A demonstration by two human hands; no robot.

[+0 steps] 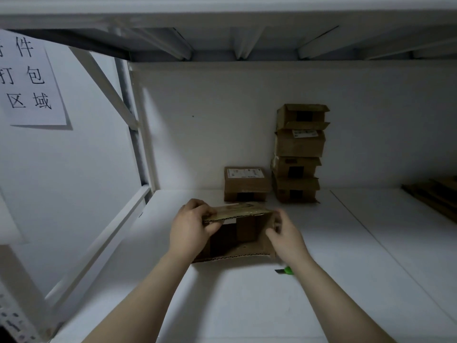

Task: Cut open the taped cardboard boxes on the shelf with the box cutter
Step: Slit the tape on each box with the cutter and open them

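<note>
left hand [190, 227], right hand [286, 237] gripping open box [237, 240], cutter [286, 270] beside

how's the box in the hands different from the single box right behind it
The front box is open, flaps spread and inside showing; the labelled box behind it is closed. The left hand and right hand grip the front box; nothing touches the labelled box. Both are brown cardboard on the shelf.

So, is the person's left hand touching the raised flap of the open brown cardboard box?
Touching. Head view: the left hand pinches the raised flap of the open brown cardboard box, fingers above, thumb below.
</note>
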